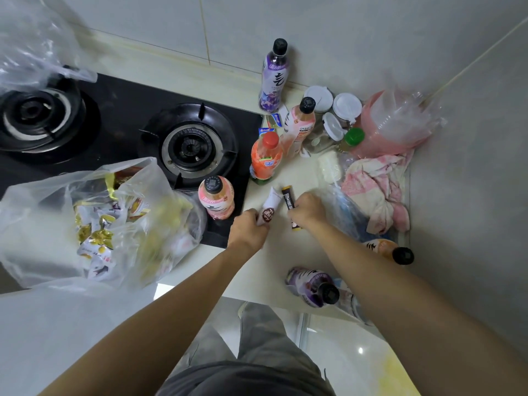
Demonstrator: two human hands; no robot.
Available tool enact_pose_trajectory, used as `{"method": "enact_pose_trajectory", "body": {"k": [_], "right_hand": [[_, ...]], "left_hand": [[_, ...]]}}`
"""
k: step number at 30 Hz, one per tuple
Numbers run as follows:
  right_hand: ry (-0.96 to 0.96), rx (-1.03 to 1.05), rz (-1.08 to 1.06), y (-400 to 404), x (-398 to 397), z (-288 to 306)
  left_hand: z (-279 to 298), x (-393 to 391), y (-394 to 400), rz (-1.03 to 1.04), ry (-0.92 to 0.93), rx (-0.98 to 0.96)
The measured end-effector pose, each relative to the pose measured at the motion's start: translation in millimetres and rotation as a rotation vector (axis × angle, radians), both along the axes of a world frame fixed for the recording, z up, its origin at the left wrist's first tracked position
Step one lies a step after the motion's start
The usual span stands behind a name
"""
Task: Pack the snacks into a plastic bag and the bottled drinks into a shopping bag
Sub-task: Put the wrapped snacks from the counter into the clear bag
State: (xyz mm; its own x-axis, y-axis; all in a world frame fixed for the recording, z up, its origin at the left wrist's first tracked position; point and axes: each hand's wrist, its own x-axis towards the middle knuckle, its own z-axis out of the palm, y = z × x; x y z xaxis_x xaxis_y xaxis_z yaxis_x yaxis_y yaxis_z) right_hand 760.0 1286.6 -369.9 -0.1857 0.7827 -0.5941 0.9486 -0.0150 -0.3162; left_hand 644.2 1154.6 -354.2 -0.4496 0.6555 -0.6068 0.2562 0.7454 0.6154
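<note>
My left hand [249,229] grips a white snack sachet [270,205] on the pale counter. Beside it, my right hand [307,208] holds a dark stick packet [288,200]. A clear plastic bag [94,221] full of wrapped snacks lies open on the left, over the stove edge. Bottled drinks stand around: a pink bottle [217,198] by the stove, an orange bottle [264,158], a second pink bottle [300,124] and a purple bottle [274,75] at the wall. Another purple bottle [313,285] and an orange-brown bottle [388,250] sit near my right arm.
A black gas stove [188,144] with two burners takes up the left. White-lidded jars [331,115], a pink container in plastic [397,124], a pink cloth [377,190] and small packets [271,122] crowd the corner. Another clear bag [31,44] hangs at top left.
</note>
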Motion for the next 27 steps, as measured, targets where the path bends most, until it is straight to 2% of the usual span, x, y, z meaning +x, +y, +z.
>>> {"method": "enact_pose_trajectory", "body": {"k": [4,10,18,22,27], "right_hand": [[0.110,-0.076,-0.130,-6,0,18],[0.411,-0.092,-0.435,-41,0,81],[0.688,0.055,-0.616,-111,-24,170],[0.764,0.116,-0.587,-153,-67,201],[0.817,0.087,-0.475,-204,-134,217]], "left_hand": [[21,-13,-15,0.041,-0.198,0.132],[76,-28,-40,-0.047,-0.441,0.285],[144,-64,-88,-0.123,-0.459,0.436],[163,-106,-124,-0.106,-0.461,0.510],[175,-160,-178,0.036,-0.432,0.526]]}}
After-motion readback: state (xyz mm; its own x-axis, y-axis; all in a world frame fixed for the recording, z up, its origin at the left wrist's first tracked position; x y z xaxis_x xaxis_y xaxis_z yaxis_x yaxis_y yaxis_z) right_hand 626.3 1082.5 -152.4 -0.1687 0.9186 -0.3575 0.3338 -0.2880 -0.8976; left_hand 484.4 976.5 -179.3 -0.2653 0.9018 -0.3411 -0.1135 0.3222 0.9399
